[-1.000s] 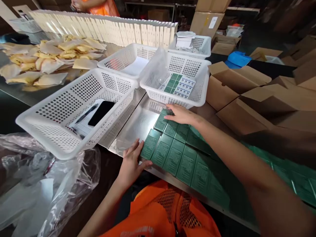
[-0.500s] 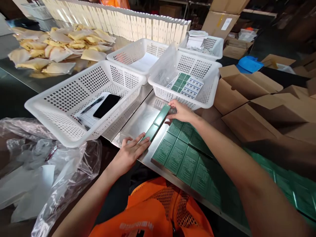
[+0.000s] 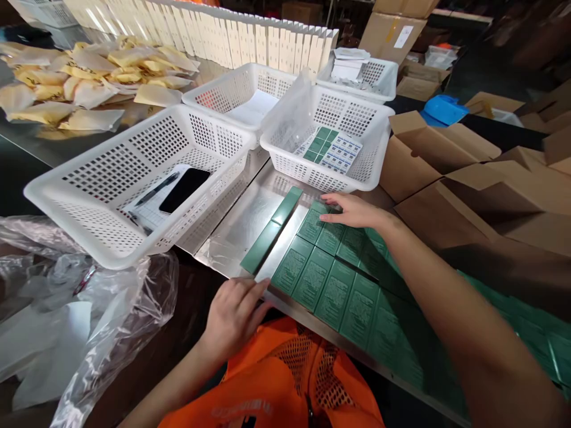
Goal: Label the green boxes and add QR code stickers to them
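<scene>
Two narrow green boxes (image 3: 272, 229) stand end to end in a line on the metal tabletop, with neither hand on them. To their right lie rows of wider green boxes (image 3: 319, 279) with fine printing on top. My right hand (image 3: 354, 211) is over the far end of these rows, thumb and fingers apart, nothing held. My left hand (image 3: 234, 309) is at the table's near edge, close to the near left corner of the rows; its fingers are bent, the thumb apart from them, and it holds nothing visible.
A white basket (image 3: 80, 226) at left holds a phone (image 3: 184, 190), pens and paper. Another basket (image 3: 379, 151) contains label sheets (image 3: 341, 151). Yellowish packets (image 3: 89, 83) lie behind. Open cartons (image 3: 450, 208) stand at right; a clear plastic bag (image 3: 134, 327) hangs at lower left.
Both hands have let go of the narrow green box line. My left hand drew back toward the table's near edge; my right hand moved right, over the wider boxes.
</scene>
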{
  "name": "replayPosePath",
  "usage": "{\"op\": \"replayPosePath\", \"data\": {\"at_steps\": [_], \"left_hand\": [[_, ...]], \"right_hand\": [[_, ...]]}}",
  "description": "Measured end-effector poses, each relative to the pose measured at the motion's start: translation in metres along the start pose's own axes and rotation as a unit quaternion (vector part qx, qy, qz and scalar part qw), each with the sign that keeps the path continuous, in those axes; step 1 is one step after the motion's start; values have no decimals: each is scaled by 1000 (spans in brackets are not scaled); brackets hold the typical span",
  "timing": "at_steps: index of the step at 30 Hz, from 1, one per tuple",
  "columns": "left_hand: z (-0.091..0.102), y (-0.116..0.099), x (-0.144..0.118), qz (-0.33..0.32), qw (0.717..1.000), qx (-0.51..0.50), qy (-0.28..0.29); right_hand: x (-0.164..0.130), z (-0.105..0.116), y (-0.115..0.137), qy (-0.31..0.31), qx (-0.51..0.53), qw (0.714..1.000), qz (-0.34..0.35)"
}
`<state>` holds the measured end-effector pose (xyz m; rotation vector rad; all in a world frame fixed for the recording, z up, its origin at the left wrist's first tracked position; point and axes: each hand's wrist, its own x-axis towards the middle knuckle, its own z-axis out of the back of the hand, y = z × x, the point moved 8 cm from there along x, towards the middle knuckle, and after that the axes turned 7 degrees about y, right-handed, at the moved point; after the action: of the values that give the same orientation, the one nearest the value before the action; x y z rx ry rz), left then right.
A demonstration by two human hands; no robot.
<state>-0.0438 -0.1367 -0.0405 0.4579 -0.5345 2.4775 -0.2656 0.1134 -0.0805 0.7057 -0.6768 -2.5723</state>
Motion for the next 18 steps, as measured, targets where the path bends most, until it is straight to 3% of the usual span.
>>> {"op": "replayPosePath", "data": {"at_steps": [3,5,13,18], "left_hand": [[-27,-10,4,-11,998,47,36],[-35,-13,8,-33,997,60,42],[-9,-4,11,-104,978,170,58],[-11,-5,14,-141,969,184,85]], "right_hand": [[2,-3,-3,-4,-41,999,-24],[4,-3,-1,-15,-42,999,-25],[9,1,15,-95,38,995,12],[22,-10,32,-104,2,995,-4]]}}
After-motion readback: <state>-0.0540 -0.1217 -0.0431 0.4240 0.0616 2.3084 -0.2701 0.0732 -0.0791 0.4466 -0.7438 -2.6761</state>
